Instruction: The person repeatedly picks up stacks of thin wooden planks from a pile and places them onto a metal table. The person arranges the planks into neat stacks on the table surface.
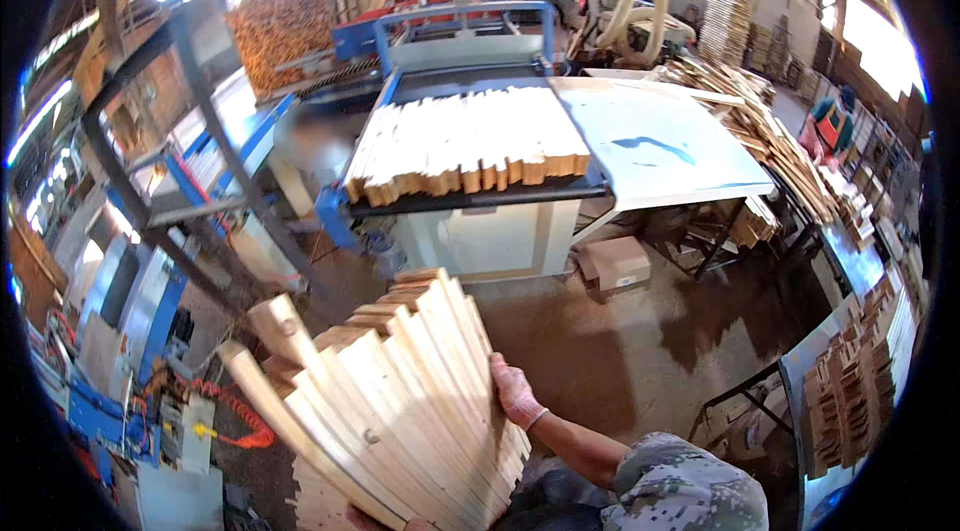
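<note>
- The boards [395,401], a fan of long, pale pieces set side by side, stand tilted close before the person, nearer than the front edge of the machine's bed and apart from it.
- The right hand [517,396] is at the boards' right side, its fingers clamped on the outermost edge, thumb uppermost; a camouflage sleeve [690,486] covers the upper part of that arm.
- The left hand [364,519] shows only in part, by the boards' near ends; I cannot tell how its fingers are set.
- At the boards' left side, two thicker pieces stick out past their neighbours, and the far ends form uneven steps.
- More wood [308,499] shows below their lower left side; whether the boards rest on it is hidden.
- Slats [470,136] lie side by side on the bed [490,197], their uneven ends near its front edge, before a blue frame [466,7].
- A pale worktop [650,171] with blue patches adjoins the bed's right edge; planks [765,136] are heaped along its far right edge.
- A box [612,263] sits on the floor [575,331] near the worktop's front left corner.
- A red coiled hose [235,419] hangs at the left.
</note>
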Demonstrator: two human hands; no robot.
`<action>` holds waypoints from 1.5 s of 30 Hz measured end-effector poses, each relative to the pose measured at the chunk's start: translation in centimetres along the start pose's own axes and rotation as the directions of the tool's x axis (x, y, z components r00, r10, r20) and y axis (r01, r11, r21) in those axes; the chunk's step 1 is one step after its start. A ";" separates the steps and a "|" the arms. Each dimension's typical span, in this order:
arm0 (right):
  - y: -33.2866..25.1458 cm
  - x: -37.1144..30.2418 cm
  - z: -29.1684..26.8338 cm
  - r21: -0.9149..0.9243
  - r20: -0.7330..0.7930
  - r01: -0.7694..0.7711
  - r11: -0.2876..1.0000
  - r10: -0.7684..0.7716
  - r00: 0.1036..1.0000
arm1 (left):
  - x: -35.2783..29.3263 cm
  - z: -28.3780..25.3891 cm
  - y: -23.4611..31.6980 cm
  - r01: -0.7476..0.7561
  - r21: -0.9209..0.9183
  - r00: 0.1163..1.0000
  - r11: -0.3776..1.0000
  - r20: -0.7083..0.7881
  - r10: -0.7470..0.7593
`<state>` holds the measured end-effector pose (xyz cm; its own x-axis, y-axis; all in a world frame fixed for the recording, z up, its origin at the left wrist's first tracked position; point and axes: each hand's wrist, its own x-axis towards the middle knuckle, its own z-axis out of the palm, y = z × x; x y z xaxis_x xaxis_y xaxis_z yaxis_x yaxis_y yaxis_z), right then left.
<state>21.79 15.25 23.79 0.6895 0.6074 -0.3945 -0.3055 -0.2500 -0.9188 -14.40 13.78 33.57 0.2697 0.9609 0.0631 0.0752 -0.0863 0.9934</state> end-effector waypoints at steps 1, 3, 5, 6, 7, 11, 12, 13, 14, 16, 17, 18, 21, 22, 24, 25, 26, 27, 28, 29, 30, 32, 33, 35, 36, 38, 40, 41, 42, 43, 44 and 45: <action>-0.4 0.7 -1.2 0.037 -0.048 -0.011 0.999 0.012 0.999 | 0.9 1.9 1.1 -0.029 -0.012 0.999 1.000 0.045 0.030; 0.8 2.4 -5.6 0.155 -0.270 0.115 0.981 -0.070 0.960 | 3.5 7.8 2.8 -0.065 -0.072 0.979 0.995 0.187 0.078; 0.6 4.1 -12.0 0.201 -0.416 0.207 0.957 -0.108 0.903 | 4.4 14.2 4.6 -0.086 -0.136 0.946 0.987 0.301 0.124; -0.4 3.4 -14.0 0.194 -0.488 0.183 0.964 -0.067 0.870 | 5.0 16.9 5.5 -0.091 -0.151 0.926 0.984 0.350 0.139; 1.3 4.8 -17.8 0.280 -0.476 0.217 0.935 -0.061 0.877 | 5.4 19.8 6.4 -0.078 -0.173 0.900 0.982 0.411 0.144; 1.8 5.7 -29.5 0.458 -0.596 0.314 0.832 0.025 0.803 | 7.5 28.7 3.5 -0.187 -0.185 0.794 0.965 0.549 0.259; 2.3 6.0 -32.3 0.468 -0.665 0.320 0.824 0.089 0.742 | 8.0 30.9 3.8 -0.238 -0.150 0.760 0.960 0.586 0.280; 2.0 5.2 -34.0 0.507 -0.665 0.354 0.786 0.095 0.741 | 8.6 32.6 3.5 -0.167 -0.194 0.742 0.967 0.621 0.253; 1.5 4.5 -36.3 0.525 -0.682 0.407 0.748 0.084 0.726 | 8.9 34.0 3.4 -0.097 -0.233 0.720 0.968 0.655 0.229; -0.1 2.8 -39.3 0.549 -0.717 0.509 0.663 0.060 0.694 | 9.1 39.0 4.8 -0.056 -0.250 0.678 0.967 0.701 0.220; -1.5 2.6 -40.8 0.510 -0.753 0.529 0.678 0.053 0.656 | 9.8 41.5 4.8 -0.058 -0.273 0.649 0.960 0.721 0.244; -2.9 1.7 -42.1 0.464 -0.792 0.553 0.692 0.046 0.609 | 10.3 43.7 5.0 -0.056 -0.300 0.612 0.952 0.743 0.270; -4.4 1.3 -47.5 0.320 -0.841 0.464 0.826 0.022 0.541 | 11.6 49.5 5.6 0.141 -0.387 0.541 0.911 0.801 0.257; -5.8 1.7 -48.7 0.281 -0.847 0.463 0.841 -0.009 0.532 | 12.7 51.3 5.5 0.140 -0.387 0.517 0.911 0.813 0.266; -9.0 1.8 -50.5 0.109 -0.815 0.456 0.883 -0.183 0.550 | 14.6 55.6 5.8 0.211 -0.380 0.480 0.900 0.843 0.243; -12.0 1.3 -49.4 -0.010 -0.792 0.422 0.907 -0.265 0.550 | 15.4 56.9 6.4 0.264 -0.361 0.482 0.894 0.853 0.202; -12.7 1.6 -50.9 -0.046 -0.815 0.392 0.919 -0.261 0.517 | 15.4 58.0 6.7 0.316 -0.347 0.464 0.883 0.869 0.175; -14.0 2.8 -51.9 -0.053 -0.813 0.384 0.922 -0.263 0.520 | 16.8 60.3 5.9 0.352 -0.360 0.473 0.864 0.865 0.167; -15.8 4.6 -52.7 -0.055 -0.809 0.380 0.923 -0.264 0.526 | 18.4 62.4 5.4 0.382 -0.371 0.483 0.846 0.861 0.160; -17.6 6.3 -53.3 -0.115 -0.799 0.349 0.930 -0.295 0.524 | 20.1 64.6 5.2 0.400 -0.381 0.498 0.834 0.854 0.151; -18.7 7.3 -53.6 -0.120 -0.766 0.241 0.963 -0.244 0.594 | 21.0 65.8 4.7 0.431 -0.373 0.513 0.822 0.850 0.116; -22.1 8.7 -53.5 -0.246 -0.763 0.075 0.967 -0.240 0.600 | 22.6 68.1 6.0 0.494 -0.337 0.524 0.802 0.851 0.035; -22.8 10.3 -53.7 -0.252 -0.743 0.056 0.966 -0.230 0.628 | 24.6 68.7 6.4 0.533 -0.307 0.500 0.789 0.866 -0.001; -23.3 12.8 -54.1 -0.275 -0.706 0.013 0.961 -0.211 0.676 | 27.0 69.7 6.9 0.587 -0.193 0.449 0.786 0.886 -0.118; -23.3 14.2 -54.0 -0.245 -0.665 0.039 0.969 -0.197 0.721 | 28.0 69.8 6.7 0.584 -0.153 0.457 0.797 0.873 -0.167; -23.4 17.3 -54.3 -0.187 -0.588 0.080 0.979 -0.176 0.790 | 29.9 71.4 6.3 0.587 -0.073 0.458 0.806 0.851 -0.256; -23.4 20.1 -54.8 -0.278 -0.569 -0.063 0.958 -0.111 0.815 | 31.3 72.6 6.4 0.549 0.081 0.465 0.832 0.797 -0.385; -23.1 21.2 -55.1 -0.334 -0.591 -0.141 0.932 -0.091 0.802 | 32.1 73.5 4.2 0.538 0.118 0.465 0.835 0.784 -0.411; -22.4 22.0 -54.6 -0.385 -0.603 -0.216 0.897 -0.067 0.795 | 32.8 73.4 2.0 0.526 0.160 0.473 0.835 0.761 -0.444; -24.3 23.0 -54.3 -0.376 -0.582 -0.210 0.903 -0.054 0.811 | 33.9 73.7 2.0 0.530 0.153 0.470 0.834 0.766 -0.439; -26.1 23.8 -54.0 -0.366 -0.561 -0.205 0.908 -0.040 0.827 | 34.3 73.2 1.7 0.542 0.162 0.457 0.825 0.767 -0.450; -25.6 24.8 -55.3 -0.408 -0.584 -0.215 0.887 -0.073 0.808 | 34.0 74.3 4.4 0.551 0.186 0.453 0.813 0.752 -0.479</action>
<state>83.06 -5.00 36.83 0.9632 0.0684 -0.2600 -0.1518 -0.6598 -0.7360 66.42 26.56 32.95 0.8082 0.2788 -0.5188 0.3880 0.4107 0.8251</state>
